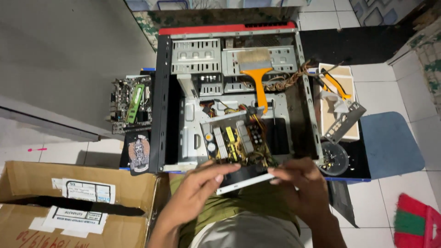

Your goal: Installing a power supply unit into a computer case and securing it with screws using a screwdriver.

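Note:
An open computer case point(174, 98) lies on its side in front of me, its metal frame bare inside. At its near edge I hold an uncovered power supply point(236, 142), its circuit board with yellow parts and heat sinks showing. My left hand point(200, 188) grips its pale lower edge from the left. My right hand point(298, 181) grips the same edge from the right. An orange-handled brush point(257, 71) rests inside the case near the drive bays. A bundle of wires point(285, 80) trails from the back right.
A motherboard point(132, 103) lies left of the case. To the right are a cardboard piece with orange-handled pliers point(337, 85), a metal bracket point(344, 121) and a clear bowl of screws point(334, 158). A cardboard box point(69, 202) sits near left; a red-green broom point(415, 225) near right.

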